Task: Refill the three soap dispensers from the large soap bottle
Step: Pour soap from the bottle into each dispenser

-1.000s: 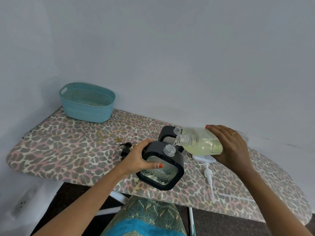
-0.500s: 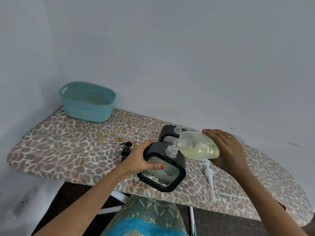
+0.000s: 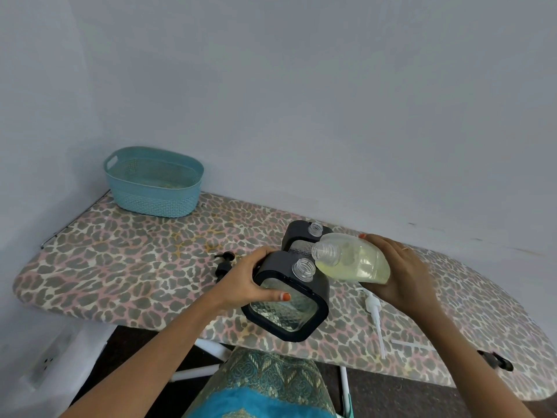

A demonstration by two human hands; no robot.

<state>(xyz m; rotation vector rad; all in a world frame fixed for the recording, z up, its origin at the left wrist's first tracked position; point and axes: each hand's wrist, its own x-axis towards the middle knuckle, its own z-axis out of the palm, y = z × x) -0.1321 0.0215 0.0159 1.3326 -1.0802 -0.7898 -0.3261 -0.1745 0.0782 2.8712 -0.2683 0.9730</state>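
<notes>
Fingers (image 3: 266, 292) of the left hand (image 3: 241, 282) curl round a tilted, black-framed soap dispenser (image 3: 289, 309) at the ironing board's (image 3: 120, 267) near edge. At its 1 o'clock the right hand (image 3: 404, 273) grips the tipped large soap bottle (image 3: 352, 260), whose open neck sits just beside the dispenser's mouth. A second dispenser (image 3: 297, 233) stands at 12 o'clock.

Ironing board (image 3: 120, 260) in a leopard-print cover of grey, pink and cream, propped on white metal legs (image 3: 208, 347). Directly behind the board, plain pale grey-blue wall (image 3: 301, 101), faintly scuffed near the board's right end. Left of the board, a second wall (image 3: 33, 116), meeting the first in a corner. Beneath the board, dark brown floor (image 3: 126, 354). Low down at the board's left, a white socket (image 3: 46, 362). Soft, even light across the board.
</notes>
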